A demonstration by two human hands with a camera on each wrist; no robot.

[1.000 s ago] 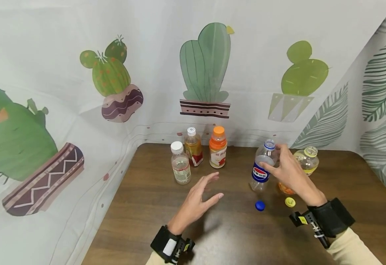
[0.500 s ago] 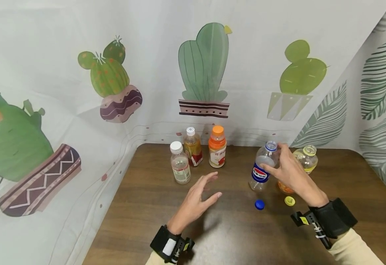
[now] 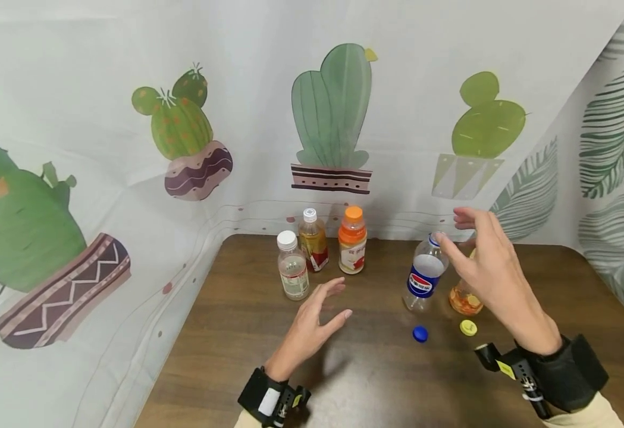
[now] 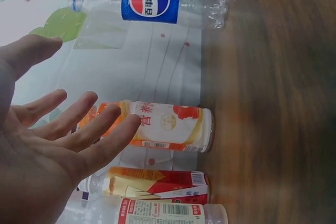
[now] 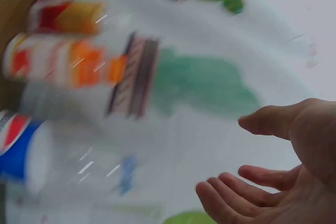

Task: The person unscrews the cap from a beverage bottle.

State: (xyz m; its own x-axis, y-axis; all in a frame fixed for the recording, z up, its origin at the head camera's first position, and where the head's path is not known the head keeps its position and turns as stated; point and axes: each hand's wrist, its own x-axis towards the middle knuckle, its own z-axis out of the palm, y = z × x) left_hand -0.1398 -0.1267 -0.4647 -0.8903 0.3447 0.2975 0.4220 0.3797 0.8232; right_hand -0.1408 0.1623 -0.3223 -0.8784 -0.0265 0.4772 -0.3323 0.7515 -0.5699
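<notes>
My right hand is raised beside the neck of an uncapped clear cola bottle with a blue label, fingers spread and nothing between them. In the right wrist view there is a gap between that hand and the bottle. Partly hidden behind the right hand stands a clear bottle with orange contents printed or seen low down. A blue cap and a yellow cap lie on the table in front of the bottles. My left hand hovers over the table with loose fingers, holding nothing.
Three capped bottles stand at the back left: a clear one with a white cap, an amber one and one with an orange cap. Behind the wooden table hangs a cactus-print cloth.
The right hand has let go of the cola bottle's upper part and moved up and right, its fingers spreading. The bottle stays standing; the left hand barely shifts.
</notes>
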